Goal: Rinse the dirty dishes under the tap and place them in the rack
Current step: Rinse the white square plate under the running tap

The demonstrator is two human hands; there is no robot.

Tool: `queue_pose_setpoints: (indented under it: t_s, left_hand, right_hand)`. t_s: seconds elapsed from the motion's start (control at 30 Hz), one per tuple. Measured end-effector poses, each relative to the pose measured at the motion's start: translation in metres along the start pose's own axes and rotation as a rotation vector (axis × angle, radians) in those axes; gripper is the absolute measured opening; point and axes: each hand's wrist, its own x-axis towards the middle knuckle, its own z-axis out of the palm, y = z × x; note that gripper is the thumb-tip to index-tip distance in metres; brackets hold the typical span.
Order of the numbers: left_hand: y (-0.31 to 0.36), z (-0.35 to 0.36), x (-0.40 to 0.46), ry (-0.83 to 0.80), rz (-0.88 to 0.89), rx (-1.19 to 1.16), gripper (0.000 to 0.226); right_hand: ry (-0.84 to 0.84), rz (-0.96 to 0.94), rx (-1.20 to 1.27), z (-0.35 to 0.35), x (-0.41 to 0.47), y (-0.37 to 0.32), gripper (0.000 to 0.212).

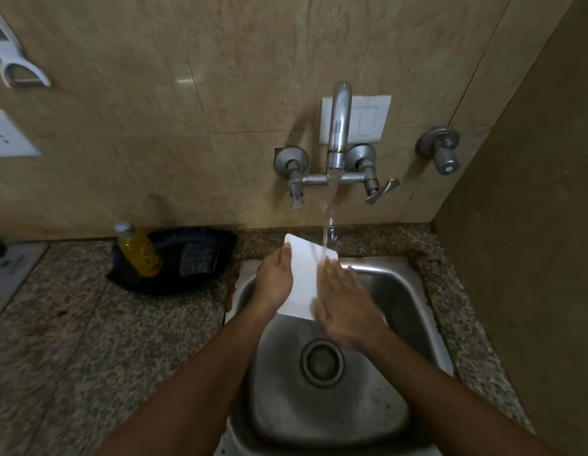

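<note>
A white square plate (305,274) is held tilted over the steel sink (398,291), its far corner under the stream of water from the tap (338,126). My left hand (274,279) grips the plate's left edge, thumb on top. My right hand (347,307) lies flat on the plate's right side, fingers spread and blurred. Part of the plate is hidden behind both hands. No rack is in view.
A black tray (194,281) on the granite counter (88,340) left of the sink holds a yellow bottle (138,251) and a scrub pad (197,263). Tap handles (381,189) stick out from the tiled wall. A side wall closes off the right.
</note>
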Motion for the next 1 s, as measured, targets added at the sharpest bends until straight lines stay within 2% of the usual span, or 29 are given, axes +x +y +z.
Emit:
queue_pose_setpoints:
  t_s: [0.1,0.23,0.33,0.47,0.57,0.7,0.8,0.93,1.0]
  left_hand:
    - [0.007,0.0,0.001,-0.009,0.012,-0.008,0.048]
    - [0.008,-0.006,0.008,0.017,0.045,0.015,0.049]
    - [0.008,-0.003,0.007,-0.005,0.023,0.0,0.048]
    - [0.003,-0.003,0.008,0.033,0.061,0.031,0.046]
    - [-0.002,-0.001,0.01,0.025,0.05,-0.006,0.049]
    - [-0.001,-0.006,0.017,0.074,0.052,-0.021,0.048]
    - [-0.001,-0.005,0.018,0.075,0.062,-0.019,0.047]
    - [0.004,-0.007,0.024,0.119,0.092,-0.048,0.048]
    - [0.004,-0.005,0.023,0.089,0.087,-0.038,0.047]
  right_hand:
    - [0.053,0.091,0.035,-0.002,0.008,0.003,0.079]
    - [0.073,-0.086,-0.001,0.002,-0.003,-0.002,0.073]
    - [0.089,-0.005,0.07,-0.001,0.006,0.003,0.074]
    - [0.056,-0.089,0.061,0.005,-0.005,-0.005,0.073]
    - [0.05,-0.001,0.088,0.001,0.005,0.0,0.072]
    - [0.036,-0.14,0.087,0.001,-0.01,-0.011,0.07]
    - [0.085,-0.068,0.09,0.004,0.002,-0.007,0.07]
    - [0.052,-0.144,0.16,0.008,-0.008,-0.018,0.073]
    - [0.074,-0.097,0.158,0.006,-0.001,-0.014,0.074]
